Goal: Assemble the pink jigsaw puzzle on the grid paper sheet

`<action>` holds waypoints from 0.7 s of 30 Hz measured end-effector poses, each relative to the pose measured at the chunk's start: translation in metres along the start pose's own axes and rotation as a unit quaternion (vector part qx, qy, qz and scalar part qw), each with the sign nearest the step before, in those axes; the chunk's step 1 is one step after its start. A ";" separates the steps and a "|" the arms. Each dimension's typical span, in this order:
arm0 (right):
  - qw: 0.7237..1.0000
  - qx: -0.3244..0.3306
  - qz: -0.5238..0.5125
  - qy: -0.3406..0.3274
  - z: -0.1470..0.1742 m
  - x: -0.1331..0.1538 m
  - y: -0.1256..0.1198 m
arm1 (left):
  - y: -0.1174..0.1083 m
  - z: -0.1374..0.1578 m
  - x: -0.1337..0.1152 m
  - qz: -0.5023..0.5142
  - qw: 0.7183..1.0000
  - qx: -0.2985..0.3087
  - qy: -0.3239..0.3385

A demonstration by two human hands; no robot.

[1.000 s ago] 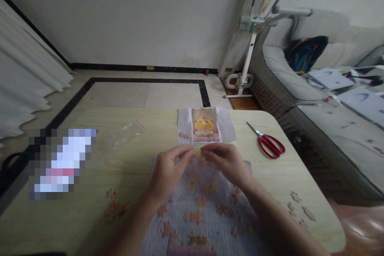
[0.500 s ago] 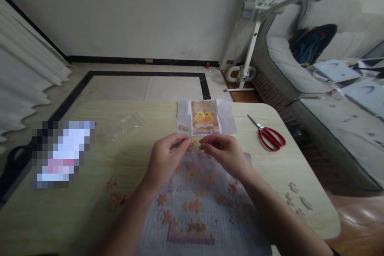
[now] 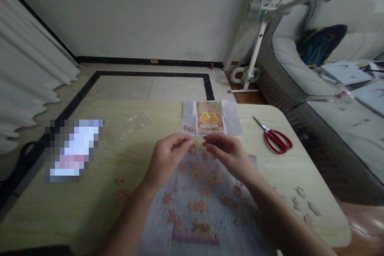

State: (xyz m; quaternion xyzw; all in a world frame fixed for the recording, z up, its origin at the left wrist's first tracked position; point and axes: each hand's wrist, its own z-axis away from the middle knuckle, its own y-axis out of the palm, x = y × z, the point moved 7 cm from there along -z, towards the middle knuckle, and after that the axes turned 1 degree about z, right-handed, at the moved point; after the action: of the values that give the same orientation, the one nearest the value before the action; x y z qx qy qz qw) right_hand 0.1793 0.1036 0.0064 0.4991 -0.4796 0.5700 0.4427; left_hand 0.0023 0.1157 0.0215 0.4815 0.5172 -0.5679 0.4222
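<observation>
A small yellow, knobbed jigsaw piece (image 3: 196, 144) sits between the fingertips of the left hand (image 3: 172, 154) and the right hand (image 3: 228, 154), over the far edge of a pale, faintly lined sheet (image 3: 158, 234). The left thumb and forefinger nearly meet beside it; the view is too soft to tell whether they pinch it. The right thumb and forefinger stand slightly apart, facing it. The piece should be very light, thin and fairly stiff, its knobs the likeliest part to bend or fray; a pinch on opposite edges looks best, leaving the knobs free.

Nearer the person, loose orange-pink jigsaw pieces (image 3: 198, 207) and a joined pink-purple jigsaw strip (image 3: 196, 238) could be brushed by a low wrist. Just beyond the hands lies a creased paper with a yellow cartoon print (image 3: 209, 119). The red-handled metal scissors (image 3: 278, 141) and a clear plastic bag (image 3: 132, 126) lie well aside on the pale wood-grain counter (image 3: 72, 212).
</observation>
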 end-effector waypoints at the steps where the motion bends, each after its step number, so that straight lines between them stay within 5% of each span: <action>1: 1.000 0.008 -0.008 -0.001 0.001 0.001 0.002 | 0.003 0.001 0.000 0.001 1.000 0.007 -0.001; 21: 0.996 0.034 -0.072 0.031 0.003 0.001 0.012 | 0.015 0.004 0.005 0.047 0.998 0.043 -0.013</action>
State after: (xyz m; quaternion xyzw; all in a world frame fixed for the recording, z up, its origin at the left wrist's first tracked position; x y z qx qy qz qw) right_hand 0.1679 0.0986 0.0066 0.5286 -0.4092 0.5679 0.4802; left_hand 0.0155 0.1105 0.0139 0.5159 0.4633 -0.5751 0.4341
